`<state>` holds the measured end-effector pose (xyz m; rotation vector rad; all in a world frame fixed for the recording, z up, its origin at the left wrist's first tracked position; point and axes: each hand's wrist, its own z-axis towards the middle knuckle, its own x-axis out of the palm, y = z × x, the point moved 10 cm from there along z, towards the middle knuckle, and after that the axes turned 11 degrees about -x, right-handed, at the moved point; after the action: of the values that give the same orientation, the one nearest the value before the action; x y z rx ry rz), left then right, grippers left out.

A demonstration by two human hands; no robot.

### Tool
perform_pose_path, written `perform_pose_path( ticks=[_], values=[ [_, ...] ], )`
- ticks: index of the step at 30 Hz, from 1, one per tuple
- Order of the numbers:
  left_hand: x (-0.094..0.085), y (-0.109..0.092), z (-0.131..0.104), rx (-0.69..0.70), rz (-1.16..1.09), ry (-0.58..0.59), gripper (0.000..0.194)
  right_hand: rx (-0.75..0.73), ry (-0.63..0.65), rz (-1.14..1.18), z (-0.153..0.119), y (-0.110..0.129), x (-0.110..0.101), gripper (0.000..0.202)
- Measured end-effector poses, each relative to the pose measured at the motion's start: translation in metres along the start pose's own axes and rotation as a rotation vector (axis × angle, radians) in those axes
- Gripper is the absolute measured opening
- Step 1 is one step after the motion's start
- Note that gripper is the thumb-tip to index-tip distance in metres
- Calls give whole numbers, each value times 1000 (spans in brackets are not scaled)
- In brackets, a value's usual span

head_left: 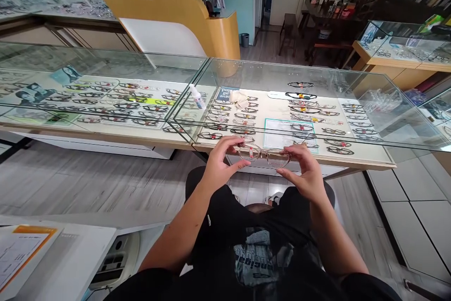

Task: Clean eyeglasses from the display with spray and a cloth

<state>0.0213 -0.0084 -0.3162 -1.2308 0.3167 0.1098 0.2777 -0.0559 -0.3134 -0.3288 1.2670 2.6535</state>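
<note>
A pair of thin-framed eyeglasses (261, 154) is held up between my two hands, in front of the glass display case (299, 147). My left hand (223, 165) grips the glasses at their left end, with thumb and fingers around the rim. At the right end, my right hand (306, 172) pinches the frame in the same way. A small red and white label shows on the left lens. Behind the glasses, rows of spectacle frames (302, 127) lie inside the case.
On top of the case stand a white spray bottle (197, 97) and a crumpled beige cloth (239, 99). A white surface with an orange-edged paper (26, 249) is at the lower left. A yellow counter (169, 7) stands beyond the case.
</note>
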Motion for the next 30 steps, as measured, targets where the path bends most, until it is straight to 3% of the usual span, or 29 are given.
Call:
perform_pose_path(
  ticks=[8,17,30],
  values=[
    [6,3,1,-36,13,63,59,0,-2,26,2,6,-5,54],
    [1,-3,4,-4,89,49,59,27,-16,-4,2,8,-5,51],
    [7,12,4,-90,-151,38,61,147,-118,334,-4,-10,9,52]
  ],
)
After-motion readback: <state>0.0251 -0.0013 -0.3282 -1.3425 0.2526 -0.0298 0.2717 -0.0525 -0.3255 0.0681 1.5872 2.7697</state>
